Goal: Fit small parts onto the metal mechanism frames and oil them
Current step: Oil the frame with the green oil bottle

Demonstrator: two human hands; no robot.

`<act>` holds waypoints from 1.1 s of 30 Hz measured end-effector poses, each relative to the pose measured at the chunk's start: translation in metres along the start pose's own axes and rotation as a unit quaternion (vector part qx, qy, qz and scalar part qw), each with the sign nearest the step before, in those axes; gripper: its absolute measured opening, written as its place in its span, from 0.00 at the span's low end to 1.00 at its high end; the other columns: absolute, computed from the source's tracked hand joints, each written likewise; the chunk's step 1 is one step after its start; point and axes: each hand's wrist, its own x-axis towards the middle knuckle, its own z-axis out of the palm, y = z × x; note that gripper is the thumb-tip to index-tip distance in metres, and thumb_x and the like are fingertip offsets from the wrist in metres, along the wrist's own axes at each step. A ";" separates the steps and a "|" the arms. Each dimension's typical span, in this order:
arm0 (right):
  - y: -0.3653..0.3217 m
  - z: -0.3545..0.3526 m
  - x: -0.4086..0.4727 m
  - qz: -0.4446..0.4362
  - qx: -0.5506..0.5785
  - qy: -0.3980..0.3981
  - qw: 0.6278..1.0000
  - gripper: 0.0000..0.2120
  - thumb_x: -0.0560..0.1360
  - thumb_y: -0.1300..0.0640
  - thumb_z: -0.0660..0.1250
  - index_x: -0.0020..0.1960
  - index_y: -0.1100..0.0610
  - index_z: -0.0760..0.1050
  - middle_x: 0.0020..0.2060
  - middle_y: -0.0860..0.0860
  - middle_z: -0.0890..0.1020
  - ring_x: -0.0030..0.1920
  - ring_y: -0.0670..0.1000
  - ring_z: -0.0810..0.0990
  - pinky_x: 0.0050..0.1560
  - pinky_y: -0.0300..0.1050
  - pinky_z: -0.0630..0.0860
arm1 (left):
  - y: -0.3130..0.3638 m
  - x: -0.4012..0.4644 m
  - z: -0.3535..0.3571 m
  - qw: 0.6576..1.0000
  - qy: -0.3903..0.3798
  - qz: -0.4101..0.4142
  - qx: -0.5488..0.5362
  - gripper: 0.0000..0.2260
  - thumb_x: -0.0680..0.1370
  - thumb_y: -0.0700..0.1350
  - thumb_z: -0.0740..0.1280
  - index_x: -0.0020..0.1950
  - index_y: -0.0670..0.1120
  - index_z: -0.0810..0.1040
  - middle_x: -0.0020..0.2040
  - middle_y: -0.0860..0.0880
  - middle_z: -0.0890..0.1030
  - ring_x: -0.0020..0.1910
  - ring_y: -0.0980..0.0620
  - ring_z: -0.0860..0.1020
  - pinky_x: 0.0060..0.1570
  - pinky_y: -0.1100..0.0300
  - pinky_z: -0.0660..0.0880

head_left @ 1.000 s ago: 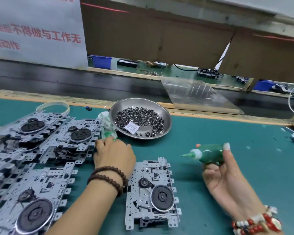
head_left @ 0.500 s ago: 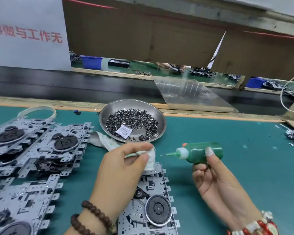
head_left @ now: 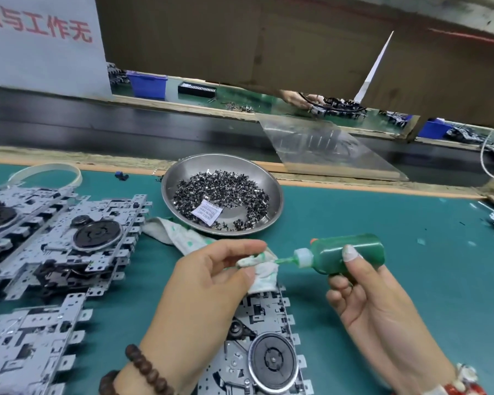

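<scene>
Both hands meet above the frame (head_left: 268, 352): left hand (head_left: 208, 283) pinches the rag (head_left: 261, 267) round the nozzle, seemingly wiping it; right hand (head_left: 365, 297) grips the oil bottle (head_left: 345, 253).

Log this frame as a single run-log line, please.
step: wiping nozzle | left hand: pinches rag on nozzle | right hand: holds oil bottle | frame: below hands

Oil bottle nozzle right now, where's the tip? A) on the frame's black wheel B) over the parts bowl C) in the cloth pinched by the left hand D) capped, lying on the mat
C: the green oil bottle held by the right hand has its nozzle tip pushed into the stained cloth that the left hand pinches, above the frame and short of the bowl.
</scene>
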 end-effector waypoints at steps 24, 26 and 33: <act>-0.001 -0.009 -0.015 -0.173 -0.195 -0.024 0.965 0.24 0.54 0.36 0.77 0.42 0.51 0.82 0.41 0.53 0.84 0.27 0.45 0.73 0.28 0.35 0.72 | -0.008 0.005 -0.015 0.978 0.202 0.029 0.036 0.05 0.72 0.45 0.68 0.45 0.50 0.82 0.42 0.54 0.84 0.46 0.55 0.82 0.53 0.53 0.76; -0.001 -0.008 -0.015 -0.171 -0.200 -0.029 0.964 0.26 0.54 0.35 0.77 0.43 0.52 0.82 0.42 0.53 0.84 0.28 0.45 0.74 0.28 0.35 0.72 | -0.009 0.006 -0.016 0.977 0.207 0.036 0.019 0.05 0.72 0.42 0.69 0.45 0.50 0.82 0.43 0.52 0.84 0.46 0.53 0.82 0.53 0.52 0.76; -0.001 -0.009 -0.015 -0.185 -0.211 -0.030 0.959 0.25 0.55 0.35 0.76 0.43 0.51 0.82 0.41 0.51 0.84 0.27 0.44 0.74 0.28 0.34 0.72 | -0.013 0.009 -0.019 0.971 0.227 0.067 -0.010 0.10 0.71 0.37 0.70 0.45 0.53 0.81 0.43 0.54 0.84 0.44 0.56 0.82 0.42 0.64 0.77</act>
